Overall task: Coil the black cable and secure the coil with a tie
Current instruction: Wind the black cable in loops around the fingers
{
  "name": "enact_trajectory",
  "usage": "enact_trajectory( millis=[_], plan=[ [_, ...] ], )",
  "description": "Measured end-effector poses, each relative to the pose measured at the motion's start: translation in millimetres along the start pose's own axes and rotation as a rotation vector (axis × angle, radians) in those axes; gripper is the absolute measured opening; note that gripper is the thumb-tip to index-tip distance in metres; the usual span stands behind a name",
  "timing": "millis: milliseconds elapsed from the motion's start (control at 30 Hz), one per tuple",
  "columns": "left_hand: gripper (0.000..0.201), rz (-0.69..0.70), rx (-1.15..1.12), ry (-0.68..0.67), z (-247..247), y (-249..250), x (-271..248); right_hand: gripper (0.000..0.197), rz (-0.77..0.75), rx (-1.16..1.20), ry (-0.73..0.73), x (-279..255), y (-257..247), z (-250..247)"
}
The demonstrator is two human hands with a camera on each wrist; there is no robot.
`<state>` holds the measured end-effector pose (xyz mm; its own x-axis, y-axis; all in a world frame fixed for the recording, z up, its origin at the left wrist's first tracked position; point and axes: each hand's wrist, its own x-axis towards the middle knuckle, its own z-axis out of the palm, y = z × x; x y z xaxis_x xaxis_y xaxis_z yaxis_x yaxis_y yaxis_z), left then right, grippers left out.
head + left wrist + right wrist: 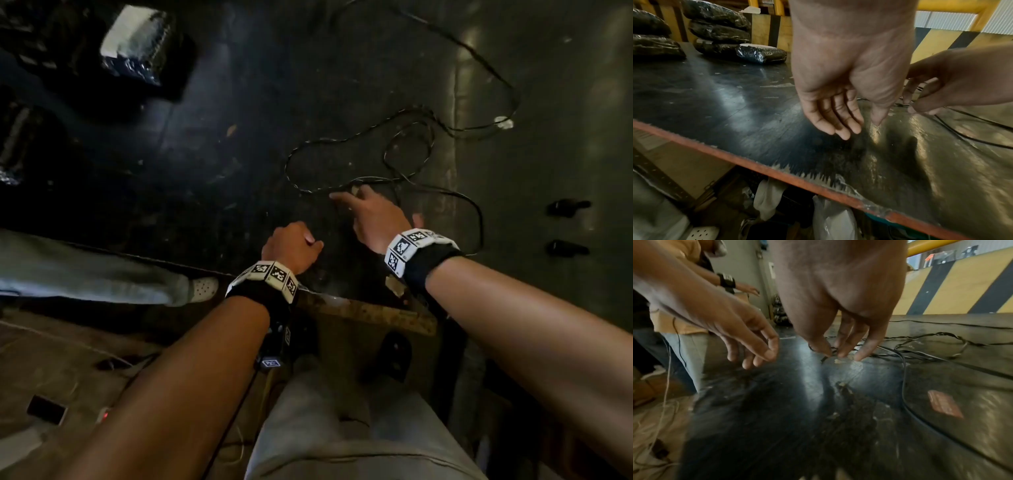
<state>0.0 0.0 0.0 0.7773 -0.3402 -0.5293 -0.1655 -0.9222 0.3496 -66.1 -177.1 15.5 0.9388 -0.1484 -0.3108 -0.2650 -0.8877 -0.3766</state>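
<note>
The black cable (287,168) lies in loose, partly twisted loops on the dark table (205,154), right of centre, and trails off to the far right. My right hand (346,193) reaches down onto the near side of the loops. In the right wrist view my right hand (833,353) pinches a strand of the cable (904,369) between thumb and fingertips, right at the table top. My left hand (301,240) hovers to its left, over bare table. The left wrist view shows this hand (861,128) with loosely curled fingers, holding nothing.
A small white piece (503,122) sits on the cable at the far right. Two small black objects (568,207) lie further right. Plastic-wrapped packages (137,44) are stacked at the back left. Another person's leg and white shoe (202,289) stand beside the table's near-left edge (756,165).
</note>
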Motion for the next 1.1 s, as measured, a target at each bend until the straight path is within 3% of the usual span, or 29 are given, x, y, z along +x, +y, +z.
enact_trajectory(
  millis=[100,233,400,567,633,767,967,1100],
  plan=[
    [0.018,0.028,-0.033,0.017,-4,3,8,0.069,-0.009,-0.141,0.087,26,7,3],
    [0.016,0.017,-0.099,-0.003,-3,1,12,0.046,0.035,-0.22,0.066,50,11,3],
    [0.015,0.02,-0.14,-0.014,-7,-7,15,0.014,0.039,-0.172,0.104,51,14,3],
    [0.023,0.09,-0.34,0.009,-27,-1,15,0.012,-0.106,-0.047,0.151,42,12,-5],
    [0.035,0.167,-0.425,-0.065,-44,10,10,0.012,-0.164,0.03,0.184,33,6,-19],
    [0.04,0.277,-0.514,-0.384,-79,30,2,0.014,-0.26,0.091,0.281,17,-7,-53],
    [0.03,0.398,-0.534,-0.444,-127,57,-11,0.024,-0.293,0.11,0.342,-2,-17,-103],
    [0.025,0.479,-0.504,-0.528,-146,56,-20,0.021,-0.229,0.098,0.257,-12,-25,-122]
  ],
)
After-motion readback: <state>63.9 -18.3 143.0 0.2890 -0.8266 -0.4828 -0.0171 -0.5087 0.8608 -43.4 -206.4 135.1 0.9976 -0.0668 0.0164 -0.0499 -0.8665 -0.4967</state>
